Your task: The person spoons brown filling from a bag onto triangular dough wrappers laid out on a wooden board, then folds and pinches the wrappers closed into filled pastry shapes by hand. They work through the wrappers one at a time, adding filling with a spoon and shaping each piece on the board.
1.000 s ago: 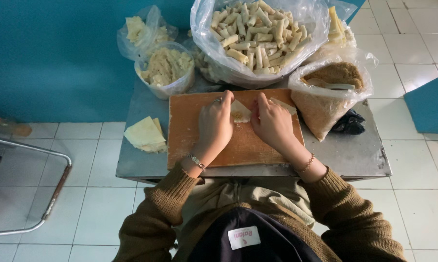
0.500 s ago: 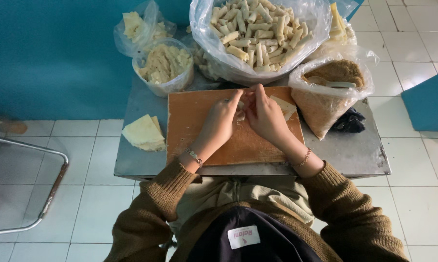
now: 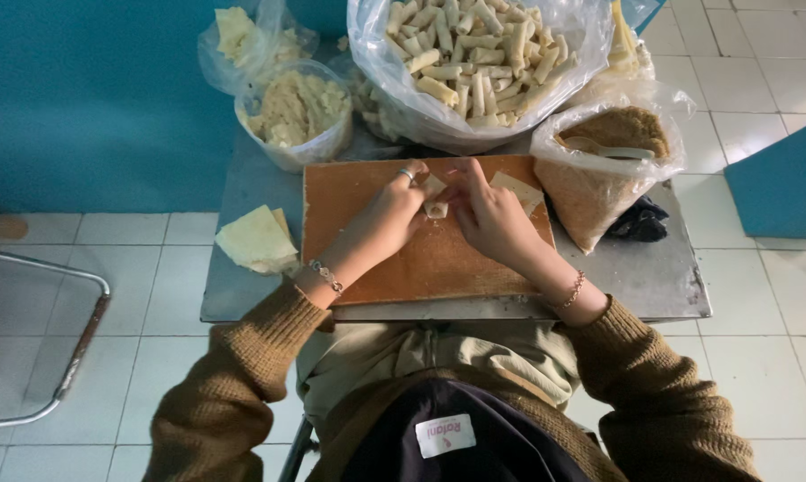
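Note:
Both hands meet over an orange wooden board [image 3: 421, 259] on a small metal table [image 3: 635, 277]. My left hand [image 3: 387, 214] and my right hand [image 3: 490, 216] pinch a small pale filled wrapper roll [image 3: 435, 202] between their fingertips, near the board's far edge. A flat pale wrapper sheet [image 3: 521, 189] lies on the board just right of my right hand. A ring shows on my left hand, and a bracelet on each wrist.
A big plastic bag of finished pale rolls [image 3: 474, 49] sits behind the board. A bag of brown crumbs [image 3: 608, 147] with a spoon stands at right, a bowl of filling [image 3: 296, 112] at back left, a wrapper stack [image 3: 256, 239] at left. A metal chair frame [image 3: 55, 357] stands far left.
My hands have moved from the board's middle toward its far edge and lifted the wrapper, which is now folded into a small roll between my fingertips.

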